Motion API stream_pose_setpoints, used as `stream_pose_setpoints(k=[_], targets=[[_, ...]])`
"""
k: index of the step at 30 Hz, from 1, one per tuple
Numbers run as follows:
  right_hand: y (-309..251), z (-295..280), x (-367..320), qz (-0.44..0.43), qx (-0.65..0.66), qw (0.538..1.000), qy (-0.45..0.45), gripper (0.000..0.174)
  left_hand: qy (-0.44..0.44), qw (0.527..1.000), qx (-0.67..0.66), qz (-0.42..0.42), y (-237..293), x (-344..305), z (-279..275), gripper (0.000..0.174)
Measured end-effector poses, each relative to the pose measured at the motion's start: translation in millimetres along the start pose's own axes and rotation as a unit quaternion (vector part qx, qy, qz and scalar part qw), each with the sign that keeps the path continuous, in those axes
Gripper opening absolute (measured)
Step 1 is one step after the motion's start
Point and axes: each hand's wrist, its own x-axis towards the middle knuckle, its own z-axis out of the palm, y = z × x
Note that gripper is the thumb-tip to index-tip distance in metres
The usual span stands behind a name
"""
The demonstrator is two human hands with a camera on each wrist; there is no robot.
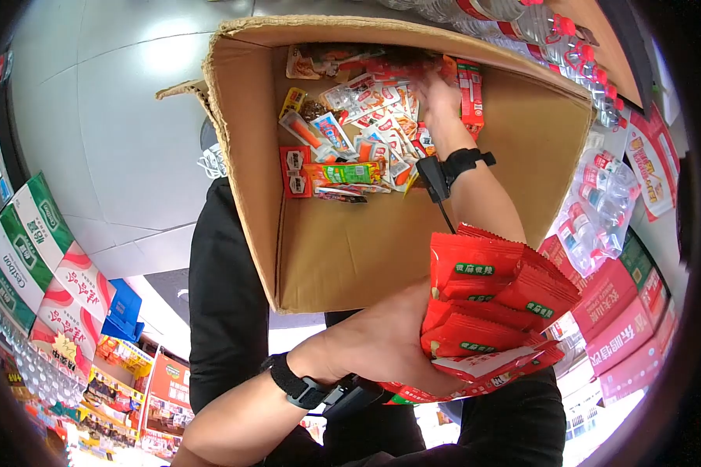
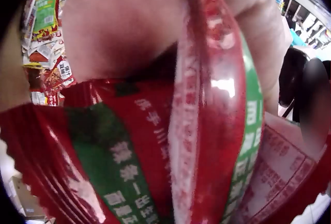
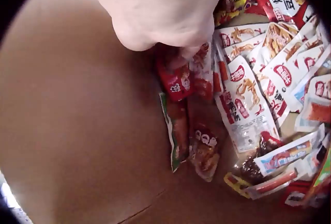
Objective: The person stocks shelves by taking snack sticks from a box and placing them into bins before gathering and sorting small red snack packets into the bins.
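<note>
Several red packets with green labels are gripped in a stack by my left hand, in front of the open box. The same red packets fill the left wrist view, with part of the left hand behind them. My right hand reaches inside the cardboard box, at its far side. In the right wrist view, the curled fingers of the right hand pinch a small red packet; the fingertips are partly hidden. White snack packets lie beside it.
Bottled water with red caps stands behind and right of the box. Wrapped bottles and pink cartons are at the right. Green and white cartons stack at the left. A torn flap sticks out from the box's left edge.
</note>
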Motion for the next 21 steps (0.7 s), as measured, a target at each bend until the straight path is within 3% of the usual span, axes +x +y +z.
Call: stream_pose_setpoints(k=[2,3,5,6,9,10,11,13,15,19,21], targets=[[9,-28,9,0.124,-0.225,0.966,-0.015,0.031,-0.001,1.000,-0.002,-0.015,4,0,-1,0.083],[13,-35,8,0.123,-0.225,0.966,-0.015,0.031,-0.001,1.000,-0.002,-0.014,2,0,0,0.083],[15,-44,-6,0.244,-0.267,0.932,0.008,0.031,0.017,0.999,-0.034,-0.004,-5,-1,4,0.083],[16,-45,-8,0.244,-0.266,0.932,0.009,0.031,0.016,0.999,-0.034,-0.004,-6,-2,4,0.083],[17,-41,-11,0.213,-0.306,0.927,0.035,0.034,0.016,1.000,0.002,0.022,-4,-3,0,0.083],[14,-34,-11,0.088,-0.460,0.883,-0.028,0.037,0.010,1.000,-0.006,0.013,-1,-4,-1,0.083],[11,-26,-13,-0.041,-0.593,0.799,-0.090,0.039,0.004,1.000,-0.013,0.003,0,-5,-1,0.083],[24,8,-25,-0.007,-0.418,0.894,-0.159,0.040,0.002,1.000,-0.001,0.008,1,-6,-3,0.084],[22,46,-50,0.075,-0.278,0.946,-0.153,0.038,-0.002,1.000,0.010,0.014,2,-6,-4,0.084],[58,78,-51,0.118,-0.157,0.969,-0.150,0.039,0.005,0.999,0.041,-0.001,7,-10,-11,0.082],[71,92,-74,0.116,-0.246,0.927,-0.260,0.027,0.002,0.998,0.068,0.013,5,-10,-13,0.081]])
